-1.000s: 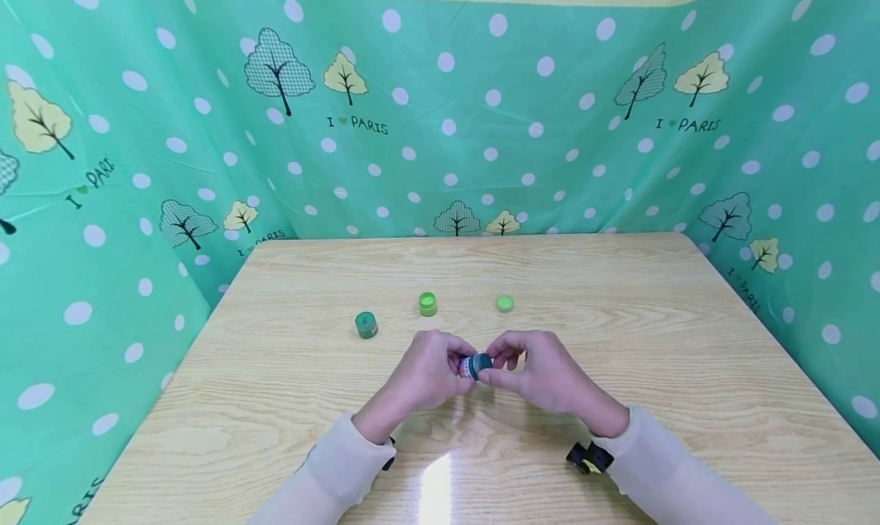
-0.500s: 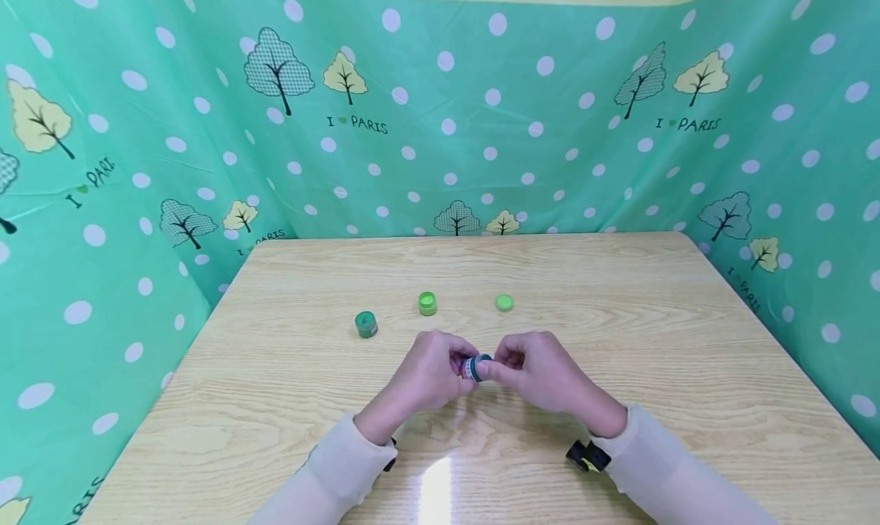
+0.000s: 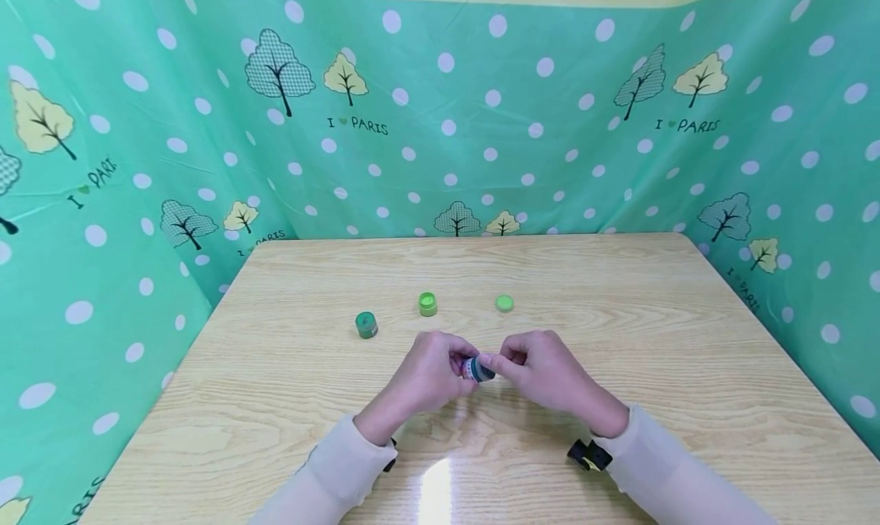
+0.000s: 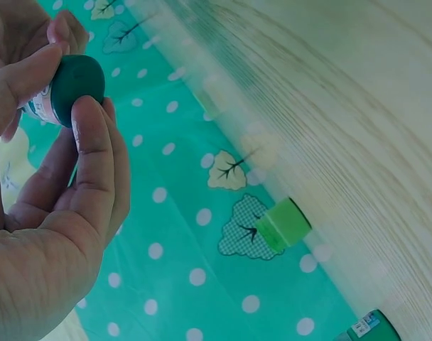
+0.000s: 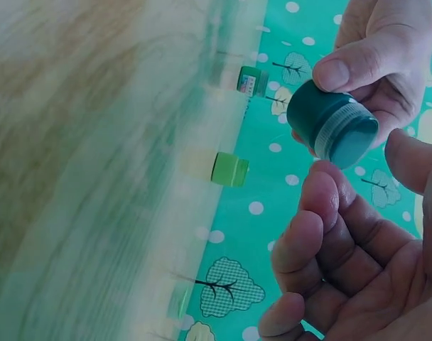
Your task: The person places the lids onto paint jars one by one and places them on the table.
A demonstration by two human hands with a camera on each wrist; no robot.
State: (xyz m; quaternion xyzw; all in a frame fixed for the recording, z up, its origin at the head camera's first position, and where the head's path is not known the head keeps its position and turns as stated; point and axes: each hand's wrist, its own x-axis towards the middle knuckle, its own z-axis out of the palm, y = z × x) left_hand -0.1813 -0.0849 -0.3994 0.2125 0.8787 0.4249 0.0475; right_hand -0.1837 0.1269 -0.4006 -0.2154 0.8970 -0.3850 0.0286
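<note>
A small dark teal paint jar [image 3: 479, 368] with a pale label and a teal lid [image 5: 354, 138] is held tilted above the table, the lid pointing toward my right hand. My left hand [image 3: 435, 368] grips the jar body between thumb and fingers. In the left wrist view the jar's [image 4: 79, 82] rounded dark end faces the camera. My right hand [image 3: 543, 372] is at the lid end, fingers loosely bent. In the right wrist view a fingertip lies right at the lid's lower edge, while the thumb [image 5: 415, 163] stands apart from it.
On the wooden table [image 3: 275, 403], a green jar [image 3: 367, 325] stands left of my hands. Behind them are a lime green jar [image 3: 428, 305], its top uncovered, and a light green lid [image 3: 505, 303] lying flat. A patterned curtain [image 3: 467, 166] hangs along the table's back and sides.
My right thumb and fingers have shifted around the lid, and the thumb now sits higher. The jar has turned slightly in my left hand's grip. The other jars have not moved.
</note>
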